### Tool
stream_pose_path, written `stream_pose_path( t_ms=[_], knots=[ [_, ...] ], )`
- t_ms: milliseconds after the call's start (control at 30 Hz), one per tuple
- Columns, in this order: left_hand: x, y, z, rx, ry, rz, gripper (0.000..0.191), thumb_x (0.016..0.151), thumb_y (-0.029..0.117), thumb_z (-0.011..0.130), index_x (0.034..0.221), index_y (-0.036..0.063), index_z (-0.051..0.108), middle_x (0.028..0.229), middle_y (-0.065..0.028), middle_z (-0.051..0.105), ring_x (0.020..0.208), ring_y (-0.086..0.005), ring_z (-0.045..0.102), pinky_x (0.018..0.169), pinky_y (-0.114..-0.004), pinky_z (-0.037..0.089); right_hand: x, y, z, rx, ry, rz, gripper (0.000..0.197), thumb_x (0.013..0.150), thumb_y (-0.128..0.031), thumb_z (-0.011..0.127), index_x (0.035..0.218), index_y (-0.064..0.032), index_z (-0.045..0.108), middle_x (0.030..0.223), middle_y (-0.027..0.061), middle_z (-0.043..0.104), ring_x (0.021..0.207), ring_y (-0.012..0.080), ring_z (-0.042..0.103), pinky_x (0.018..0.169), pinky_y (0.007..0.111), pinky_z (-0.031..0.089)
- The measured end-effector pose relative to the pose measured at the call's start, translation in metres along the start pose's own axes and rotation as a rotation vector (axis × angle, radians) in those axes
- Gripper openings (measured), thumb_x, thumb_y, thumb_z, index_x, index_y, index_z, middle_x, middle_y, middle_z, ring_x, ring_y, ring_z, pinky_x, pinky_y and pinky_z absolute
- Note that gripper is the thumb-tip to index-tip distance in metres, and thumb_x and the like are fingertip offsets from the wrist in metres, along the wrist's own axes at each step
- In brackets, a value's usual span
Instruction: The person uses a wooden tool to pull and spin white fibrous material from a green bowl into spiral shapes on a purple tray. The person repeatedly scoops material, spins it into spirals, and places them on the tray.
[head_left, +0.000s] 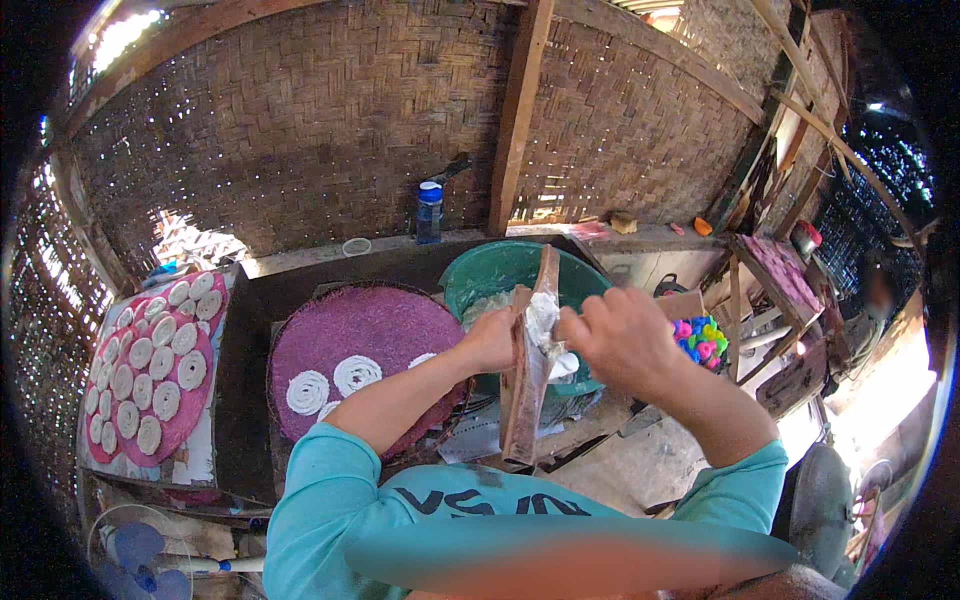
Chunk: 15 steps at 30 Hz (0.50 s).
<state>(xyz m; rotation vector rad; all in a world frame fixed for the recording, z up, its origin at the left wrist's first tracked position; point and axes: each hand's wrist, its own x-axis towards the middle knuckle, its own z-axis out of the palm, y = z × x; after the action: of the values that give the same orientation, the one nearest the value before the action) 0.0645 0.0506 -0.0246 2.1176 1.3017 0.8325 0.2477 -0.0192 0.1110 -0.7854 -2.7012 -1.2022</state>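
My left hand (491, 343) grips the side of a long wooden trough-like tool (523, 409), which slants upright before my chest. A lump of wet white dough (541, 319) sits in the tool's upper part. Against that lump press the curled fingers of my right hand (622, 337); its palm is hidden. Behind both hands is a green plastic basin (577, 274) with more white dough (487, 306) inside. To the left lies a round purple mat (360, 315) bearing several white coiled dough rounds (358, 375), partly covered by my left forearm.
Farther left, a slanted board holds pink mats with many white coils (142, 352). A blue-capped bottle (430, 214) stands on the ledge by the woven wall. Colourful objects (701, 339) lie right of the basin. A fan (142, 559) is at lower left.
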Motion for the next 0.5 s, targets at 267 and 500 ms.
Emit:
stream_pose_path(
  t_ms=[267, 500],
  knots=[
    [0.025, -0.073, -0.019, -0.365, 0.051, -0.125, 0.045, 0.066, 0.036, 0.070, 0.098, 0.0056, 0.063, 0.092, -0.0180, 0.065, 0.087, -0.0360, 0.061, 0.077, -0.041, 0.048, -0.043, 0.027, -0.030, -0.068, 0.404, 0.102, 0.018, 0.073, -0.016, 0.066, 0.090, -0.0090, 0.062, 0.061, 0.0005, 0.047, 0.055, 0.0130, 0.050, 0.043, 0.029, 0.036],
    [0.048, -0.027, 0.018, -0.437, 0.294, 0.173, 0.026, 0.084, 0.017, 0.056, 0.107, 0.0054, 0.058, 0.104, -0.0105, 0.062, 0.094, -0.0239, 0.060, 0.083, -0.036, 0.048, -0.007, -0.023, 0.070, 1.301, 0.788, 1.025, 0.014, 0.077, -0.006, 0.069, 0.090, -0.0020, 0.064, 0.076, 0.0000, 0.062, 0.071, 0.0069, 0.056, 0.064, 0.022, 0.046]
  ],
)
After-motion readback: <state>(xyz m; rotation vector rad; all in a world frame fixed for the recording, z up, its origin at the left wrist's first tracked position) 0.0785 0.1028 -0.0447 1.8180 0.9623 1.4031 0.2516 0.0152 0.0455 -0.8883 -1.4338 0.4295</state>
